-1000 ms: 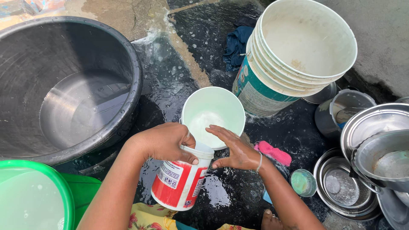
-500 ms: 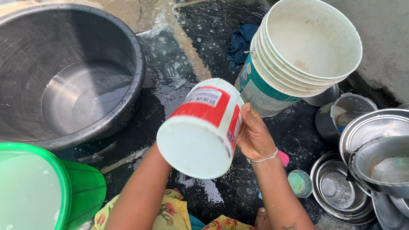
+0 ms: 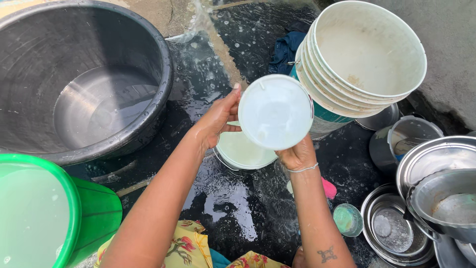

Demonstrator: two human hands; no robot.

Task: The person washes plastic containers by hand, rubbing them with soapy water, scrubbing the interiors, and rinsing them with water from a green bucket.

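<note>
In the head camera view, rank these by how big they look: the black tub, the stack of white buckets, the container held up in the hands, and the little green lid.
1. Black tub
2. Stack of white buckets
3. Held container, though it is raised toward the camera, so it may look larger than it is
4. Small green lid

black tub (image 3: 84, 79) | green bucket (image 3: 44, 213) | stacked white buckets (image 3: 362, 54) | steel pots (image 3: 436, 193) | pink cloth (image 3: 328, 188) | wet floor (image 3: 233, 198)

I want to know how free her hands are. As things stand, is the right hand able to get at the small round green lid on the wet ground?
Probably not right away: the right hand is under the white plastic container, which the left hand also steadies. The green lid itself lies uncovered near her right forearm.
</note>
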